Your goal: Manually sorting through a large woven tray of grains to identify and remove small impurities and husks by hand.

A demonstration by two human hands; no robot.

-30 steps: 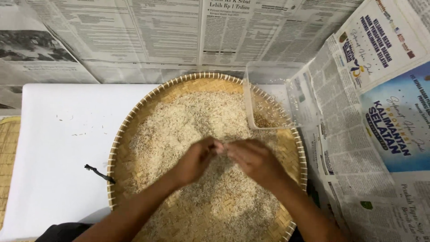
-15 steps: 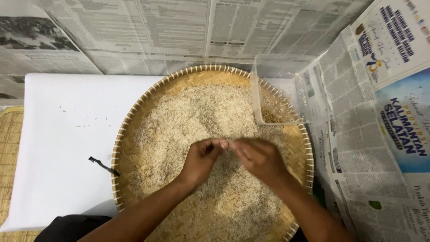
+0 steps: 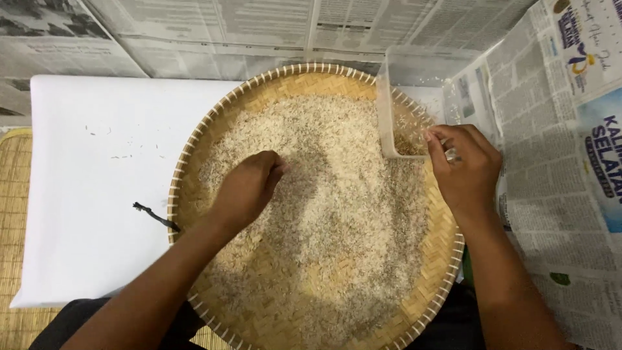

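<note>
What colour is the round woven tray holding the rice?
Light tan, golden-brown woven tray with a pale stitched rim, seen in the head view.

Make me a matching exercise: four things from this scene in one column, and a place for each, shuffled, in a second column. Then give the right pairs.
Things:
1. left hand
2. right hand
3. clear plastic container
4. black twig

Places:
A. on the white sheet, just left of the tray
B. on the rice, mid-tray
C. at the container's near edge
D. on the tray's far right rim

Pairs: 1-B, 2-C, 3-D, 4-A
</note>
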